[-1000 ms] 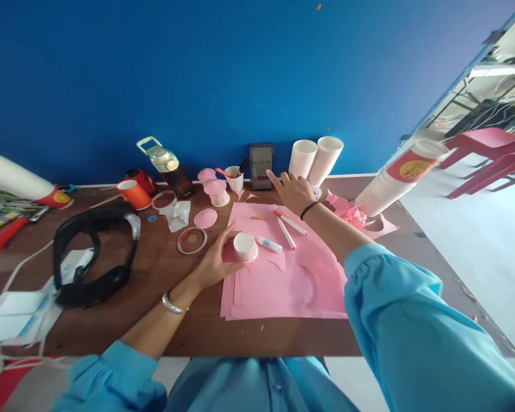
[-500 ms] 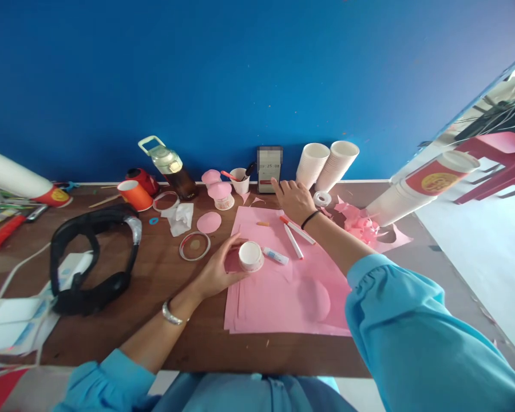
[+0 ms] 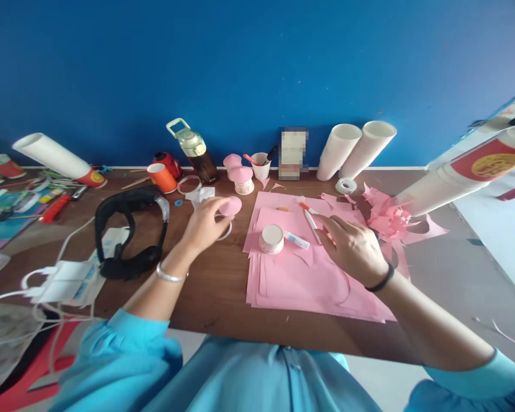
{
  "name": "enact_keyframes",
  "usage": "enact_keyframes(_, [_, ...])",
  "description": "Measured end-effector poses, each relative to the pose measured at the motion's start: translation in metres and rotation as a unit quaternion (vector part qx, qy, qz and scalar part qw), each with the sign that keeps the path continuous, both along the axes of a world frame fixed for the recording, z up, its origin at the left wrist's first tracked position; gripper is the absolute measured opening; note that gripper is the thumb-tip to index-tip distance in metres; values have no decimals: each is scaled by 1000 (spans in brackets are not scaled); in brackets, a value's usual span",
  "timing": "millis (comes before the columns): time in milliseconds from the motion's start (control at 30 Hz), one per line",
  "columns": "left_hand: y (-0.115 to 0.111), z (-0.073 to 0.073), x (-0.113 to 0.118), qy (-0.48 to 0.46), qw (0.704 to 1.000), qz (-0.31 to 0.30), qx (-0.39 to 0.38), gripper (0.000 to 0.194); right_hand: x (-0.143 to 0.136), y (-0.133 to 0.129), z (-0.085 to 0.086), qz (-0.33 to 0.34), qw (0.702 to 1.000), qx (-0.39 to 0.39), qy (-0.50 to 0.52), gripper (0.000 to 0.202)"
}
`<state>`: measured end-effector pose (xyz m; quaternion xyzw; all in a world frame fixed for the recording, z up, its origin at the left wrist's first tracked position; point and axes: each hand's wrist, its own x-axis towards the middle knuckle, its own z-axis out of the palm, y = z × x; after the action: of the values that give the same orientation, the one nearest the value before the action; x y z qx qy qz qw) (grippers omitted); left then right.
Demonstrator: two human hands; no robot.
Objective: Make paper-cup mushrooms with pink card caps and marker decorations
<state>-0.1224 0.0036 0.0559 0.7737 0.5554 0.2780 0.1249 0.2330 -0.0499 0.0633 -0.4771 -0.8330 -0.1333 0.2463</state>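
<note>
A pink paper circle is at the fingertips of my left hand, the fingers closed over its left edge. Partly behind that hand are a clear tape ring and a crumpled white tissue. My right hand, empty and with its fingers apart, is over the pink paper sheets by a white marker. Between the hands a small paper cup stands on the sheets, next to a glue stick.
Along the blue wall stand a drink bottle, pink-topped paper cups, a pen cup, a phone and stacked white cups. A black headset strap lies left. Pink scraps and a tape roll lie right.
My left hand has let go of the small cup and moved up and left onto the paper circle. My right hand has drawn back from the phone. The view has shifted left.
</note>
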Motion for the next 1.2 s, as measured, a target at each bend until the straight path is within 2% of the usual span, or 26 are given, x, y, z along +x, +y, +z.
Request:
enact_keyframes(67, [20,4,-4,98,995,19,-8,52,-1,-4,-1,-4,1000,-20,17,30])
enact_keyframes(133, [38,4,-2,176,983,16,-55,70,-3,-7,-3,-12,998,-45,32,30])
enact_keyframes(200, [52,3,6,248,962,7,-116,79,-4,-10,-5,-21,996,-69,43,29])
enact_keyframes(300, [65,5,17,309,937,-16,-160,76,-5,-15,-9,-32,994,-85,57,27])
enact_keyframes(433, [71,11,24,341,927,-32,-154,66,-4,-21,-13,-43,992,-95,75,26])
enact_keyframes(567, [73,13,20,351,926,-30,-138,61,-1,-23,-13,-53,987,-121,92,25])
enact_keyframes(767, [75,10,11,314,940,-32,-128,60,-1,-21,-10,-57,977,-161,130,25])
enact_keyframes(1000, [83,15,10,284,930,-70,-221,74,-11,-13,-7,-33,967,-189,169,25])
enact_keyframes(1100, [88,13,11,266,930,-86,-240,65,-12,-9,-4,-32,960,-205,190,25])
enact_keyframes(1200, [89,10,10,242,940,-81,-225,53,-15,1,-1,-35,950,-225,212,24])
